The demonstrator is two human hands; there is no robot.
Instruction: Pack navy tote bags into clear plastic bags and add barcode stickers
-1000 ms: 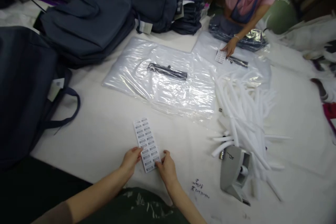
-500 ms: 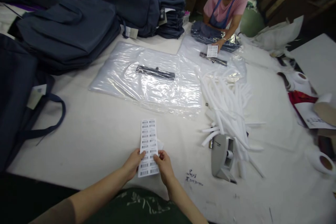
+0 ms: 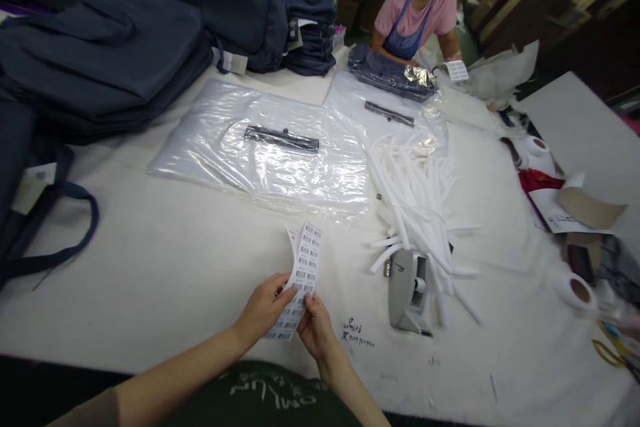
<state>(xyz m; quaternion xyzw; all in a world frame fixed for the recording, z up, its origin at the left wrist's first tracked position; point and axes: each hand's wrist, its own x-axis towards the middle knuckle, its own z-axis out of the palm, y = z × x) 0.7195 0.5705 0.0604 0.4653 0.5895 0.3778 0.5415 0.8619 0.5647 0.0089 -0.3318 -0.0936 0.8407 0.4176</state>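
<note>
In the head view, the person's left hand [image 3: 267, 307] pinches a barcode label sheet [image 3: 309, 257] between thumb and fingers, the thumb lying across its printed face. The right hand [image 3: 315, 328] grips the sheet's right edge lower down, its thumb against the margin and the other fingers curled beneath. The sheet is held just above the bench [image 3: 175, 233], near its close edge and in front of the person's body. Behind its upper left side a second printed strip [image 3: 292, 239] slants away; whether it is a separate sheet cannot be told.

As for progress, the sheet is in hand and the visible labels appear to be in place in their rows; those under the fingers are hidden. No loose label shows on a fingertip. Beyond the hands, the clear plastic bags [image 3: 210, 140] lie flat, with no white label visible on the top one. Navy backpacks [image 3: 100, 60] sit unwrapped to the left, while a plastic-wrapped dark bundle [image 3: 390, 73] rests before a co-worker [image 3: 417, 17]. A tape dispenser [image 3: 403, 290] stands to the right, beside white foam tubes [image 3: 420, 193].
</note>
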